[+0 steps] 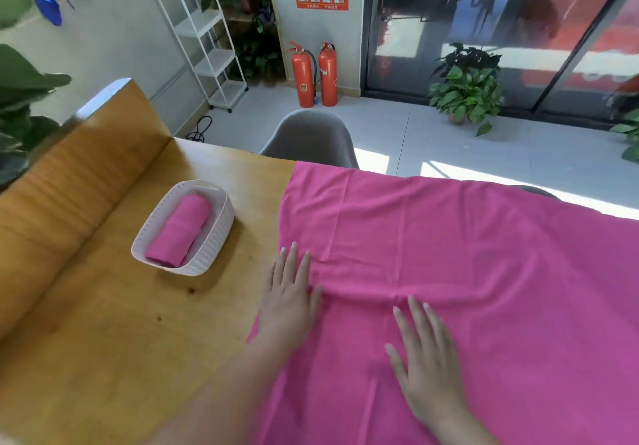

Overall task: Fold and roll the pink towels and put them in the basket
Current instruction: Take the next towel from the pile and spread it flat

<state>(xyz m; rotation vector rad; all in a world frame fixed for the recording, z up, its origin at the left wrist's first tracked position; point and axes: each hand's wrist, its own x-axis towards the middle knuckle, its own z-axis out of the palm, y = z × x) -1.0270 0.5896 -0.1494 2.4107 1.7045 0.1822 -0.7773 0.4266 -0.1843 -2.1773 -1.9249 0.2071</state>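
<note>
Nothing is gripped: both hands are laid flat, palms down and fingers spread, on the spread pink towel [466, 271]. The left hand [288, 301] is pressed on the towel's left edge, its outer side just over the bare wood, fingers pointed away from the body. The right hand [427, 365] is planted further in on the cloth, near the front, with the thumb splayed to the left. Between and just beyond the two hands a low ridge of wrinkled fabric is seen. The towel is opened out wide over the right part of the wooden table [114, 341], its far edge hung over the table's far side. Well apart to the left, a white basket [221, 233] is set on the table, and one rolled pink towel [181, 228] is already lain inside it lengthwise. Beyond the table, a grey chair [311, 133] is tucked in.
</note>
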